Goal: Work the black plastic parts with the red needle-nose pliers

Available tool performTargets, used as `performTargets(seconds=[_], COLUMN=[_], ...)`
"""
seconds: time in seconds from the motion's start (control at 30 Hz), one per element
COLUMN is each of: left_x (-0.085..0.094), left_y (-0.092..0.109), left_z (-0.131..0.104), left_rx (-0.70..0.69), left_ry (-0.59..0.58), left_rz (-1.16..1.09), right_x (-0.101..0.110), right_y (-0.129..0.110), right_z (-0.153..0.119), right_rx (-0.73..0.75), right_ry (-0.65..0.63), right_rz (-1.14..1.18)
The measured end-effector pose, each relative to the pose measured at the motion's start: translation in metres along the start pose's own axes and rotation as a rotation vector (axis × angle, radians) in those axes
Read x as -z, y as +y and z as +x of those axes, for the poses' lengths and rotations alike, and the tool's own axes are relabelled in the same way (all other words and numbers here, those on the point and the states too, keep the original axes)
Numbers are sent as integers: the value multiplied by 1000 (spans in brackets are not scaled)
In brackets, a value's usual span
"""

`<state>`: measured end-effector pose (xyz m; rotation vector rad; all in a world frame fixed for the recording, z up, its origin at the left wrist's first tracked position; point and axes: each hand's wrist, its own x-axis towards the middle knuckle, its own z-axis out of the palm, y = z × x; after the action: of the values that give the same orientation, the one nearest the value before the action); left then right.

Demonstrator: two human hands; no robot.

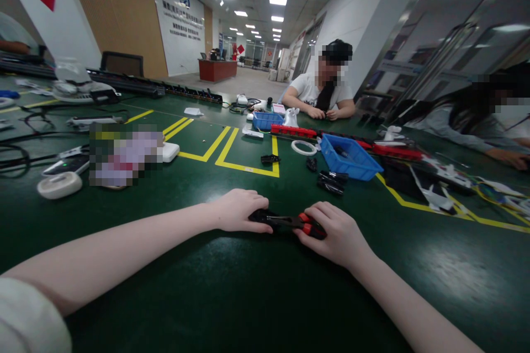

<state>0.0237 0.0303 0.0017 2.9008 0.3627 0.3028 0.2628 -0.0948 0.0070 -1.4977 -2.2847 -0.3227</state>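
Observation:
My right hand (337, 231) is closed around the red-and-black handles of a pair of pliers (307, 225), whose jaws point left. Between the thumb and fingers of my left hand (240, 209) is a dark black part (260, 216), partly covered by the fingers. The plier jaws meet this black part, but I cannot make out exactly where they grip. Both hands are low over the green table (248, 292). Beyond my right hand lie shiny black pieces (332, 182) and a smaller black piece (311, 164).
A blue bin (350, 160) stands beyond my right hand, with a white ring (303, 147) beside it. To the left lie a phone (126, 160), a white case (60, 185) and cables. Yellow tape (248, 170) marks the table. A co-worker (321, 94) sits across.

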Motion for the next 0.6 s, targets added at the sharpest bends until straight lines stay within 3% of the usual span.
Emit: performTargets(seconds=[0.6], left_x=[0], left_y=[0], left_z=[0], left_rx=[16], left_ry=[-8], left_rz=[4], right_x=[-4], right_y=[-5], right_z=[1], right_rx=[-22], right_ry=[-25], right_rz=[14])
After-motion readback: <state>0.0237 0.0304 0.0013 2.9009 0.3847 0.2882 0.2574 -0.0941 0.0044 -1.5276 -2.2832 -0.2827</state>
